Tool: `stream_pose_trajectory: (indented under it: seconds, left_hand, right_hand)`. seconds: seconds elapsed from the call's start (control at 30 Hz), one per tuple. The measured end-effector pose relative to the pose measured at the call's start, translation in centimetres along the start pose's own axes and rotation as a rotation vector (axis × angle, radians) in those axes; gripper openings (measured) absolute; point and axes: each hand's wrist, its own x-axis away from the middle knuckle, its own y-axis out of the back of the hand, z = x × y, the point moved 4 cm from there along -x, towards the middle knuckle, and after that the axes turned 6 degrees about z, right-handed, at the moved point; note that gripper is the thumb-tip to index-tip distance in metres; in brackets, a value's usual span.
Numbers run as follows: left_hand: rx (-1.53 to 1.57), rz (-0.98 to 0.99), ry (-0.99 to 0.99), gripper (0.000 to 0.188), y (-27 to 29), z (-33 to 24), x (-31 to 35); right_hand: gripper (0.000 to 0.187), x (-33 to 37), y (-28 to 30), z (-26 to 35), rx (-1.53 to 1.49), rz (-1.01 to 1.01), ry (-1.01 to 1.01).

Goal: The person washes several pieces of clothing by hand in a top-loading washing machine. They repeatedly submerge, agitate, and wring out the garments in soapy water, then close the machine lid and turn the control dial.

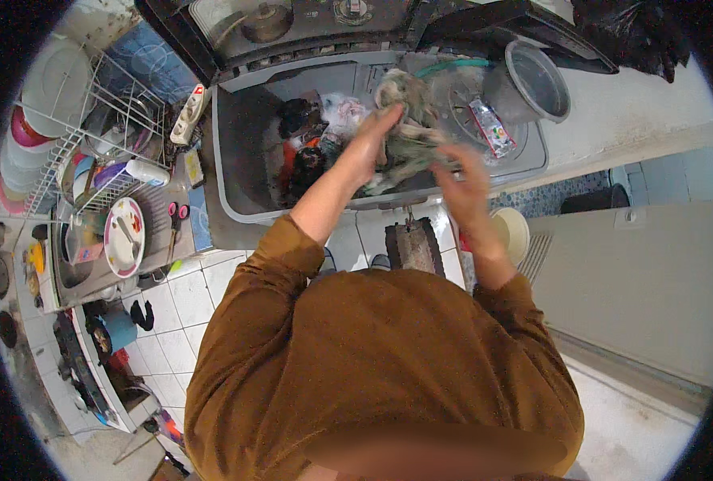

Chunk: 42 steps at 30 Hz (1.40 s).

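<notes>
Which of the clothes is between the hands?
The greenish-white cloth, between the left hand and right hand; the dark, red and pinkish clothes lie farther left.

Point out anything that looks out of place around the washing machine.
The white power strip sits between the dish rack and the open washing tub; that looks odd, since sockets are usually kept away from wet work.

The left grip (375, 138) and the blurred right grip (464, 175) meet bunched greenish cloth (409, 166) over a grey washing machine (220, 148); mixed laundry (299, 120) lies in its left tub, while a bucket (525, 84) and a shiny packet (492, 128) sit at its right.
</notes>
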Motion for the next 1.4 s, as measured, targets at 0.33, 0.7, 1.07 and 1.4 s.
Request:
stream_pose_trajectory:
  seconds: [0.33,0.7,1.07,1.4]
  left_hand:
    - [-0.518,-0.043,-0.254,0.057,-4.5,5.2,-4.5]
    - [-1.225,-0.345,-0.218,0.064,-2.1,9.3,-5.2]
    - [-0.968,-0.306,-0.284,0.1,-2.9,10.1,-5.6]
    - [-1.388,-0.071,-0.393,0.067,0.0,11.3,-8.1]
  right_hand:
    - [0.032,-3.5,3.3,-8.0,-0.525,-0.151,-0.408]
    - [0.05,-8.8,-3.2,-21.1,0.369,0.244,-0.276]
    - [0.047,-10.1,-2.4,-13.9,0.198,0.245,-0.105]
    - [0.034,-5.9,-4.5,-15.0,0.279,-0.136,-0.091]
